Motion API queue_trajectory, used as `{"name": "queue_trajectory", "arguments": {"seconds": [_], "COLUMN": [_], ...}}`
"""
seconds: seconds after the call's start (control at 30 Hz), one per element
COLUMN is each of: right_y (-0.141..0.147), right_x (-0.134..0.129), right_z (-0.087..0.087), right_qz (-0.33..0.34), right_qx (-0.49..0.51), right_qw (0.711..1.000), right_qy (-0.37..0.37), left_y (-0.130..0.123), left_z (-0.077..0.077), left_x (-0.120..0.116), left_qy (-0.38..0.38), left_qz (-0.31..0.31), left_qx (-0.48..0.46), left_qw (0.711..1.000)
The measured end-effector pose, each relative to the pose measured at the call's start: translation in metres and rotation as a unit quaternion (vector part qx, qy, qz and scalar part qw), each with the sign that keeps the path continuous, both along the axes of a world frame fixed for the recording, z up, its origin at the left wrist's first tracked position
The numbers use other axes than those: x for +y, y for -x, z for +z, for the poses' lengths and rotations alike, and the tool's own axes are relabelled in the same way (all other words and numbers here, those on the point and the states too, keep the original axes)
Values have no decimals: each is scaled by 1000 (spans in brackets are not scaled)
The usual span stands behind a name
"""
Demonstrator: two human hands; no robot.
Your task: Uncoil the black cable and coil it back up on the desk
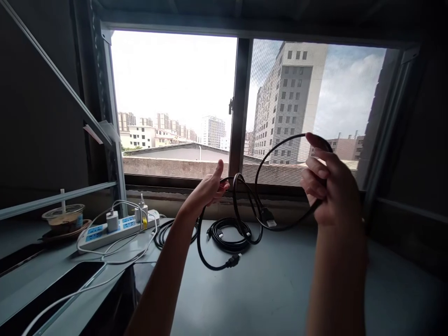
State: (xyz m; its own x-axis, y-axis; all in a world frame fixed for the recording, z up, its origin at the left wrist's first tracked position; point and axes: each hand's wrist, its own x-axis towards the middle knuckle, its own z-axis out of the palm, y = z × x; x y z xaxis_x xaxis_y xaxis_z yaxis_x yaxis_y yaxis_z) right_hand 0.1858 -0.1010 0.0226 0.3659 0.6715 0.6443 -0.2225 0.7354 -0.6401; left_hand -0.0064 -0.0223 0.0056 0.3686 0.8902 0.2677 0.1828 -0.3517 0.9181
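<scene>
Before me, a person's left hand (212, 187) and right hand (327, 182) both grasp a slim black cable (234, 200) — its loops hanging between them. Below the grip, a round black cable coil (231, 246) lies on the smooth grey table (280, 289); leftward — a long white power strip (129, 225).

The left hand (210, 186) and right hand (324, 175) hold a looped cable (235, 203) above the bench (276, 284). Below the left hand hangs a plug (233, 261); to its left sits a power strip (121, 229).
</scene>
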Motion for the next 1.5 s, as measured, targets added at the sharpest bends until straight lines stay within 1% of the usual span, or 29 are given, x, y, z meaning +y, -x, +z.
{"name": "queue_trajectory", "arguments": {"seconds": [0.1,0.17,0.3,0.4,0.5,0.63,0.7,0.8,0.93,1.0,1.07,1.17,1.3,1.4,1.5], "right_y": [-14,-27,-52,-63,-63,-52,-45,-36,-30,-31,-32,-34,-33,-30,-29], "right_x": [4,6,8,6,4,8,11,16,25,29,32,34,34,34,34], "right_z": [-3,-5,-12,-13,-12,-10,-12,-14,-16,-18,-20,-22,-24,-23,-21], "right_qz": [-7,-11,-12,29,61,45,22,-19,-107,-135,-134,-99,-51,-46,-47], "right_qx": [78,145,252,269,214,102,30,-60,-82,-99,-129,-176,-219,-222,-205], "right_qw": [997,989,965,961,975,992,996,995,990,985,981,976,971,972,976], "right_qy": [-20,-30,-67,-53,-9,66,85,71,50,51,60,83,81,68,61], "left_y": [12,20,28,24,16,3,-2,-7,-7,-7,-6,-8,-12,-14,-13], "left_z": [3,5,7,8,8,5,4,4,4,4,4,3,0,-1,2], "left_x": [3,5,6,5,3,-2,-5,-8,-8,-8,-9,-12,-14,-14,-15], "left_qy": [-16,-31,-53,-65,-63,-41,-32,-27,-18,-21,-31,-53,-97,-114,-103], "left_qz": [38,61,69,92,103,51,29,24,22,25,21,30,91,110,106], "left_qx": [6,-17,-142,-213,-213,-181,-166,-145,-119,-111,-107,-96,-57,-43,-58], "left_qw": [999,998,986,971,970,981,985,989,992,993,994,994,990,986,987]}}
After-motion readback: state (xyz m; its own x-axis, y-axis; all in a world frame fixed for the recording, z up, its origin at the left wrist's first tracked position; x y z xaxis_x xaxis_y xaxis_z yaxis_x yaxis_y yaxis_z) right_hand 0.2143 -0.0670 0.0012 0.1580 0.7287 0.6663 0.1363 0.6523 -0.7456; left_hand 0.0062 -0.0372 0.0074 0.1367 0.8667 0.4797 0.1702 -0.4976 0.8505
